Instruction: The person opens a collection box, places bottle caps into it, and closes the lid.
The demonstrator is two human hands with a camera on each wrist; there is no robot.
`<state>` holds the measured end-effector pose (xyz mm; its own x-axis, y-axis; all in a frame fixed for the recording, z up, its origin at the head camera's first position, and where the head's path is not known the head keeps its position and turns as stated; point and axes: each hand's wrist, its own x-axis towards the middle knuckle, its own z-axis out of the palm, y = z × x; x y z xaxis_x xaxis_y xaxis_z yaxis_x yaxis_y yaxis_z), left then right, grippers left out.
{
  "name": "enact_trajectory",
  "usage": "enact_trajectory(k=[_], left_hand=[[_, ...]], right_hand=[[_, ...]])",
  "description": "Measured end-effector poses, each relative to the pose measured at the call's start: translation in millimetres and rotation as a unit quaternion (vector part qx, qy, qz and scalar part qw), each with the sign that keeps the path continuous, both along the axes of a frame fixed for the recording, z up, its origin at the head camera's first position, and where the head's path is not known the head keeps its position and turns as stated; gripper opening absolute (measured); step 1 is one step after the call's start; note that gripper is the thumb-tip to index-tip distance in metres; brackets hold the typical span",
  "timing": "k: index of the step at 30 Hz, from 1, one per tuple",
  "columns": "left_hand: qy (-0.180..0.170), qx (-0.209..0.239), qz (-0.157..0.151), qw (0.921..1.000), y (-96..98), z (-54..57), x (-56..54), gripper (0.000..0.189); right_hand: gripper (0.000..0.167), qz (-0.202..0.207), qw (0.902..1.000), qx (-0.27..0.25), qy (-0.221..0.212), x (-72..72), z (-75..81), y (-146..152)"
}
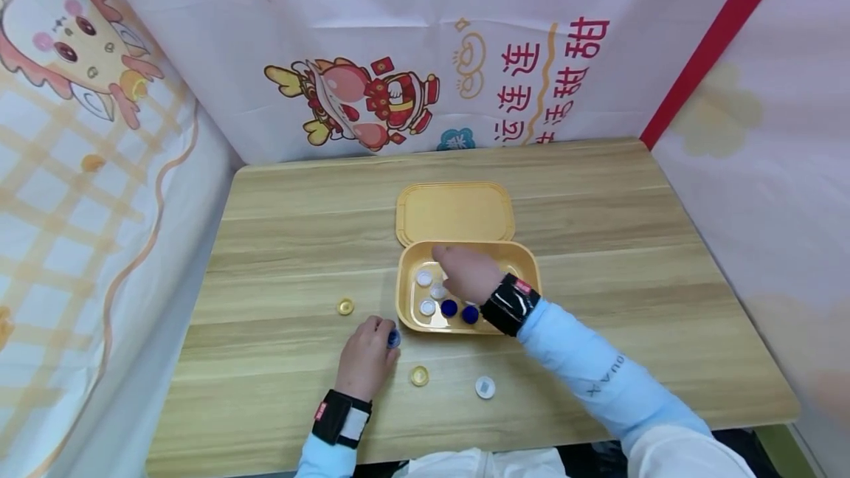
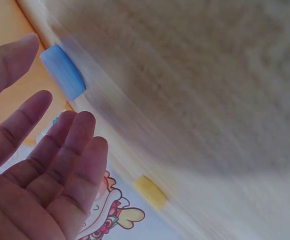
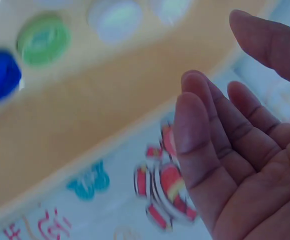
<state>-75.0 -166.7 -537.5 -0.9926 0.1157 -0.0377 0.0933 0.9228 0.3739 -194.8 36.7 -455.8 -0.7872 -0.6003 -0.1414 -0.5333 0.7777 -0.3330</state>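
My left hand (image 1: 361, 360) is over the table just in front of the box's left corner. Its fingers are spread and hold nothing. Beside its fingertips lies a blue bottle cap (image 2: 63, 72), on the tabletop. The right hand (image 1: 470, 273) reaches over a shallow yellow plastic box (image 1: 451, 330), with thumb and fingers apart and no object between them. Inside the box are white caps (image 1: 427, 307), dark blue caps (image 1: 448, 308) and a green cap (image 3: 44, 40). That hand and wrist hide part of the box from the head view.
The box's yellow lid (image 1: 454, 212) lies flat behind it. One yellow cap (image 1: 345, 306) sits left of the box, another yellow cap (image 1: 419, 375) in front. A white cap (image 1: 485, 387) lies near the table's front edge. Printed cloth (image 1: 372, 28) hangs around the table.
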Motion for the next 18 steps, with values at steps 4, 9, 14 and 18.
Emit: enact_trajectory(k=[4, 9, 14, 18], left_hand=[[-0.006, -0.011, 0.0, 0.9999, 2.5, -2.2, -1.8, 0.045], [-0.006, -0.025, -0.01, 0.9996, 4.4, -3.4, -4.2, 0.042], [0.002, -0.029, -0.017, 0.9994, 6.1, -5.5, -5.8, 0.038], [0.009, -0.031, -0.019, 0.9993, 8.5, -6.3, -6.6, 0.035]], right_hand=[[0.036, -0.03, 0.9987, -0.039, 0.007, 6.8, 25.4, 24], [0.036, -0.077, 0.9939, -0.078, 0.015, 22.0, 43.9, 54], [0.031, -0.111, 0.9885, -0.1, 0.019, 40.2, 48.3, 81], [0.03, -0.146, 0.9833, -0.109, 0.006, 52.4, 44.8, 100]])
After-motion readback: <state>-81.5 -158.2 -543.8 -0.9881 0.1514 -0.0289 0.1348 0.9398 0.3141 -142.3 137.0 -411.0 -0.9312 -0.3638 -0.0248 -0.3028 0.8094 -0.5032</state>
